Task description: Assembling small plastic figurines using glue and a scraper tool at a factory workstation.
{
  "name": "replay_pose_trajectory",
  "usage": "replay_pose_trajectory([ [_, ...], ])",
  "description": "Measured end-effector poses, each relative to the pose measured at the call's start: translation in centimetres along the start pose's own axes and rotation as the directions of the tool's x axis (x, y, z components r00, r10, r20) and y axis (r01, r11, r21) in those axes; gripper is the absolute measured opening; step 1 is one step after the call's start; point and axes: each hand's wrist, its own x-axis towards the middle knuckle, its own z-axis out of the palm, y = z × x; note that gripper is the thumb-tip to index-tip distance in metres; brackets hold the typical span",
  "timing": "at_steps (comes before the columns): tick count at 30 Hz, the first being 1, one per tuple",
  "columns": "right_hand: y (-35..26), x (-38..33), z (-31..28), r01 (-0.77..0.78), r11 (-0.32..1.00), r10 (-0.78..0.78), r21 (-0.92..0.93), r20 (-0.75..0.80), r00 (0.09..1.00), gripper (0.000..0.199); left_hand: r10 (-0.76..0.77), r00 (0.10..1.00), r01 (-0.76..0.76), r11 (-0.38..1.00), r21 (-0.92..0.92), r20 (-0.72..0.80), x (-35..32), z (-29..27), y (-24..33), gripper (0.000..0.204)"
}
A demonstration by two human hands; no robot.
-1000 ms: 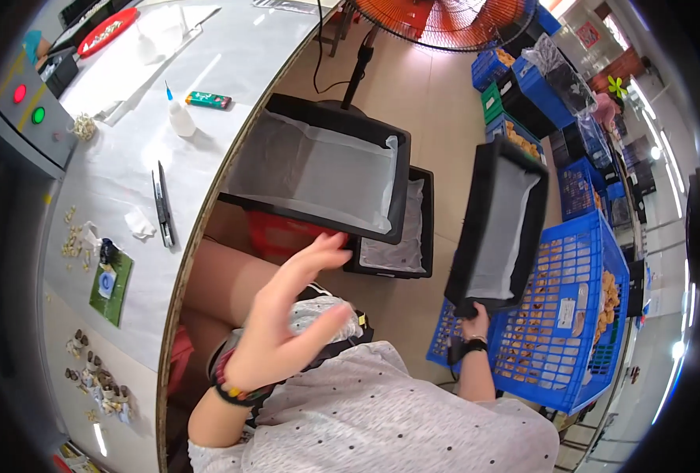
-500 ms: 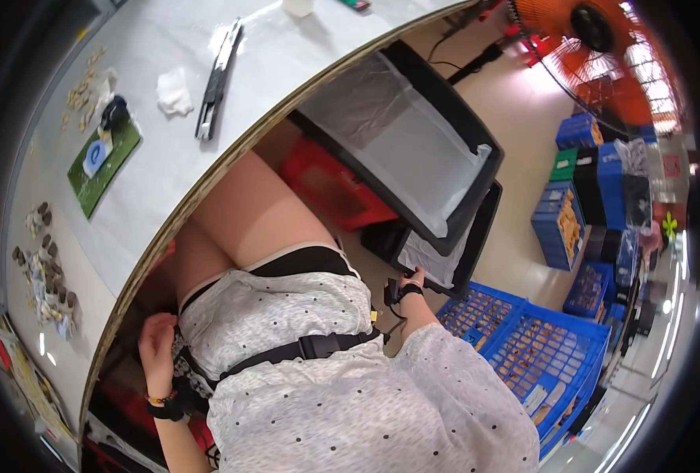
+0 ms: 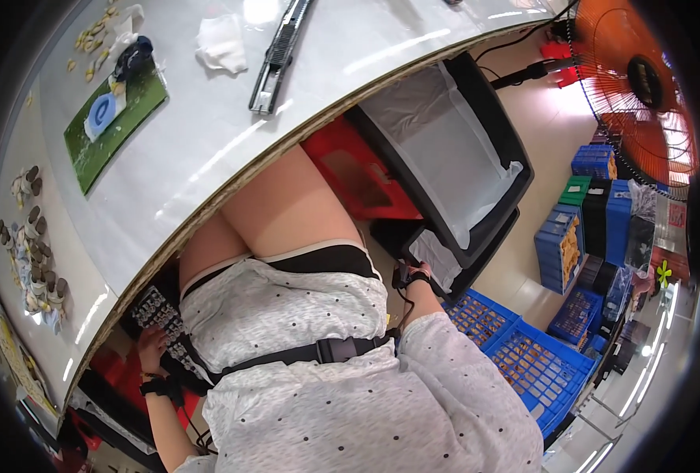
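Low at the left, below the table edge, my left hand (image 3: 152, 347) reaches to a black thing with rows of small whitish spots (image 3: 157, 314) beside my thigh. Its fingers are bent and a little apart at that thing's edge; nothing shows in them. I cannot tell whether the spots are loose pieces or a pattern. On the other side, my right hand (image 3: 418, 273) is at the near rim of the lower black bin (image 3: 464, 277), its fingers seemingly closed on it and partly hidden. White plastic lines that bin. A second lined black bin (image 3: 515, 183) stands above it.
The white table (image 3: 168, 213) holds a green mat (image 3: 133, 130) with a blue piece, a box cutter (image 3: 277, 67), crumpled tissue (image 3: 222, 46) and several small brownish pieces (image 3: 35, 264). Blue crates (image 3: 535, 347), a red bin (image 3: 362, 169) and an orange fan (image 3: 637, 87) stand around.
The view has shifted, so the table and bins sit differently. My left hand has gone from a loose, raised pose to the spotted black thing, more of which now shows. My right hand stays at the bin.
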Motion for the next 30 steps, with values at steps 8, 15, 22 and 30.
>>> replay_pose_trajectory([
  [8, 2.9, -10.1, -0.3, 0.068, 0.736, 0.069, -0.674, 0.175, 0.982, 0.063, -0.264, 0.952, 0.283, 0.952, -0.116, 0.156, 0.0, -1.6, -10.9, 0.03],
  [15, 2.2, -30.0, 8.4, 0.901, -0.366, 0.223, -0.234, 0.918, 0.329, 0.024, -0.369, 0.851, 0.485, 0.825, -0.291, 0.373, 2.3, 4.0, -16.1, 0.045],
  [22, 3.9, -48.4, 17.6, 0.809, 0.504, 0.277, -0.304, 0.943, 0.182, 0.033, -0.178, 0.803, 0.549, 0.593, -0.59, 0.569, 14.4, 6.1, -27.3, 0.049],
  [30, 4.9, -49.0, 16.5, 0.966, 0.058, 0.304, -0.254, 0.926, 0.225, 0.023, 0.299, 0.738, 0.488, 0.383, -0.784, 0.605, 19.4, 9.3, -32.9, 0.05],
])
